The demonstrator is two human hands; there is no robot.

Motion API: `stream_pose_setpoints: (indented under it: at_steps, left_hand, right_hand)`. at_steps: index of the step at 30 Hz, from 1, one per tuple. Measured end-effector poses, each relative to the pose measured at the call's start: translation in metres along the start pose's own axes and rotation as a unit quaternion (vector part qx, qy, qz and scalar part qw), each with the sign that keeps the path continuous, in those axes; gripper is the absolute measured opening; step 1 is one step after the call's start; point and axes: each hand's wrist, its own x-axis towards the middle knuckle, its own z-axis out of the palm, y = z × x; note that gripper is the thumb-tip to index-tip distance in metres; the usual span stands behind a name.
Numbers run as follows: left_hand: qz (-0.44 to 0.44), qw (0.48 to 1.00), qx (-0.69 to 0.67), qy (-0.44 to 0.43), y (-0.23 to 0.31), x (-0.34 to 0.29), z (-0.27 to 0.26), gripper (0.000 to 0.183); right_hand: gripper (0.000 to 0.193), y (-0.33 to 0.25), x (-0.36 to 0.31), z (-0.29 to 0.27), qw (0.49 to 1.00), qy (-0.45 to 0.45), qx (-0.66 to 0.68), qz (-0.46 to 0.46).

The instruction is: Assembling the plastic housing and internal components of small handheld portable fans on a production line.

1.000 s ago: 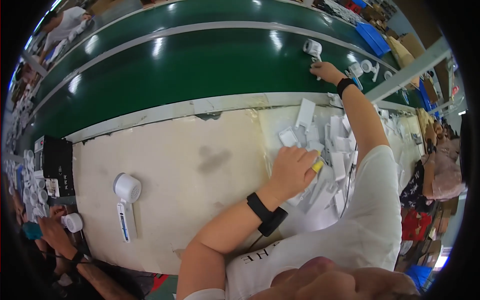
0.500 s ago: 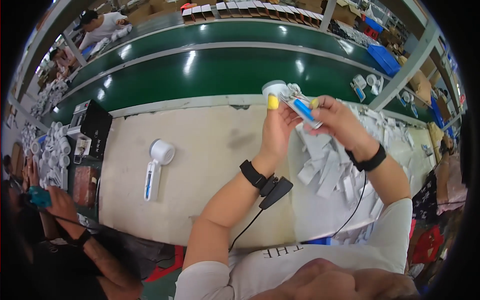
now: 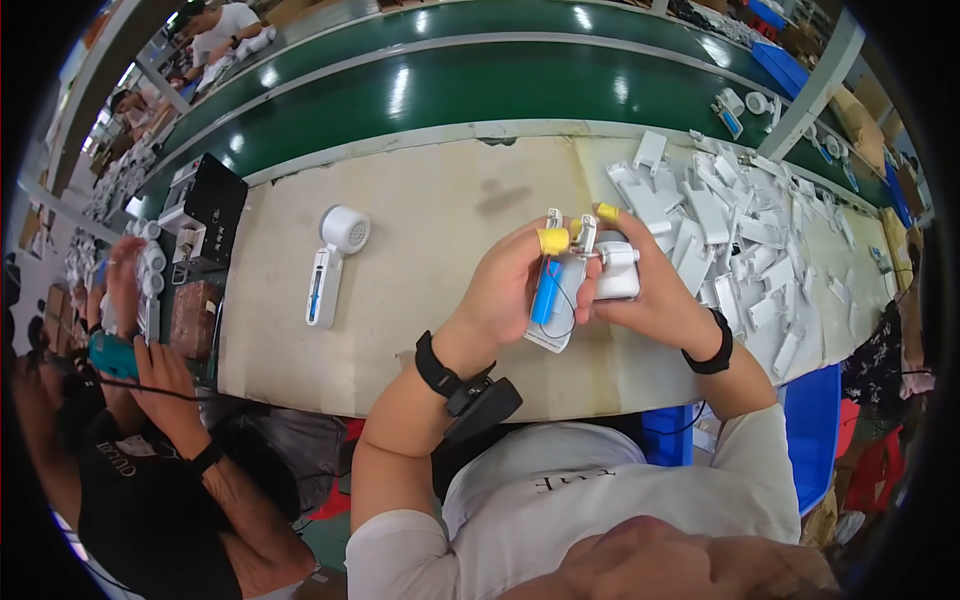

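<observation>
My left hand (image 3: pixel 505 290) and my right hand (image 3: pixel 655 300) hold one white hand-held fan (image 3: pixel 590 275) between them, just above the beige worktop (image 3: pixel 420 230). The left grips its open handle, where a blue cylindrical cell (image 3: pixel 543 293) and thin wires show. The right cups the round white head. Yellow finger cots sit on my left fingertip (image 3: pixel 552 241) and a right fingertip (image 3: pixel 606 212). A black wristband with a clip hangs at my left wrist.
A finished white fan (image 3: pixel 330 262) lies on the worktop to the left. A heap of white plastic handle covers (image 3: pixel 740 220) fills the right side. A green conveyor belt (image 3: pixel 450 90) runs behind. A black box (image 3: pixel 205 210) stands at left beside another person's hands (image 3: pixel 150 340).
A second ago my left hand lay on the pile of covers while my right reached to the belt. Both hands have since come together on the fan and moved nearer my body.
</observation>
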Motion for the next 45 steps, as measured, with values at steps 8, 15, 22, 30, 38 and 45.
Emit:
stream_pose_setpoints:
  at_steps: [8, 15, 22, 30, 38, 45]
  left_hand:
    - [0.041, 0.960, 0.260, 0.096, -0.007, -0.002, 0.003, 0.016]
    - [0.068, 0.938, 0.320, 0.112, -0.006, -0.004, 0.006, 0.018]
    - [0.145, 0.810, 0.553, 0.129, -0.012, -0.001, -0.001, 0.027]
    - [0.106, 0.768, 0.625, 0.087, -0.033, -0.001, 0.006, 0.030]
    - [0.119, 0.777, 0.613, 0.079, -0.029, -0.002, 0.004, 0.025]
    - [0.124, 0.949, 0.278, 0.080, -0.015, 0.004, -0.004, 0.018]
  right_hand:
    - [0.060, 0.021, 0.004, -0.026, 0.962, 0.091, -0.169, -0.195]
    - [0.059, 0.025, 0.009, -0.016, 0.951, 0.132, -0.182, -0.213]
    - [0.080, 0.010, 0.004, -0.037, 0.998, -0.030, 0.048, -0.008]
    - [0.059, -0.023, 0.035, -0.080, 0.950, -0.298, -0.088, -0.024]
    - [0.059, -0.024, 0.052, -0.078, 0.937, -0.325, -0.118, -0.044]
    - [0.058, 0.011, 0.011, -0.072, 0.989, -0.024, -0.116, 0.084]
